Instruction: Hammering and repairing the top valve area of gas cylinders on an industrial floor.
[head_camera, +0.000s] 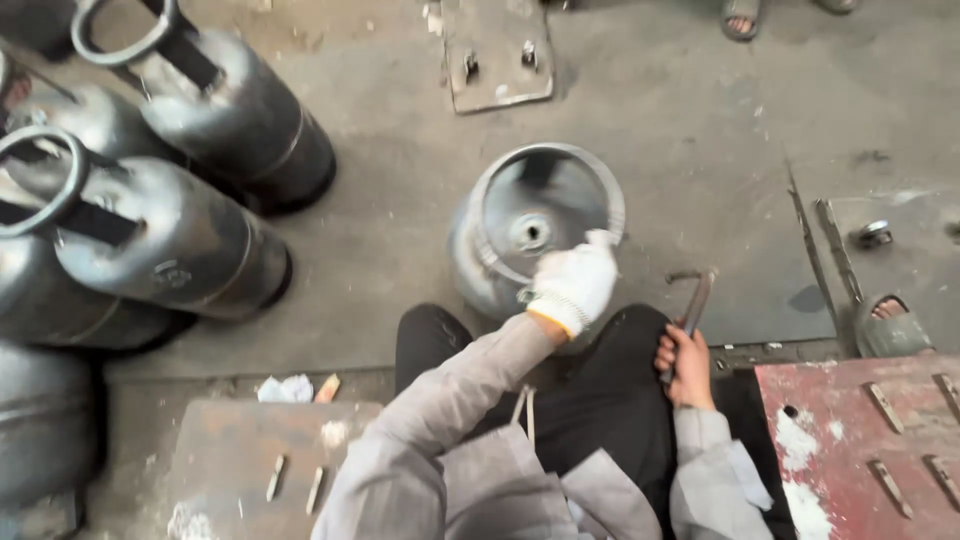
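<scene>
A grey steel gas cylinder (535, 235) stands on the concrete floor (400, 230) just in front of the seated person's knees, its top collar ring facing up so that the valve hole in the middle of the dome is in plain view. Everything else is placed here relative to that cylinder.

The left hand (573, 284), in a white work glove with an orange cuff, rests on the cylinder's near-right collar rim, fingers curled over the edge. The grip looks meant to steady the cylinder and keep it from rocking or turning. The right hand (683, 364) is bare and sits to the right of the cylinder, close to the person's thigh, fingers wrapped shut around the handle of a hammer (690, 312). The hammer's head points away from the body, apart from the cylinder and held low, at rest rather than raised.

To the left of the cylinder, a cluster of similar gas cylinders (190, 190) with ring handles stands crowded together, well apart from the one in hand. Beyond the cylinder lies a flat metal plate with two bolts (497, 50). To the right, past the hammer, is a sandalled foot (890, 322), and nearer the person a red-painted metal plate (860, 440) with chipped white patches.
</scene>
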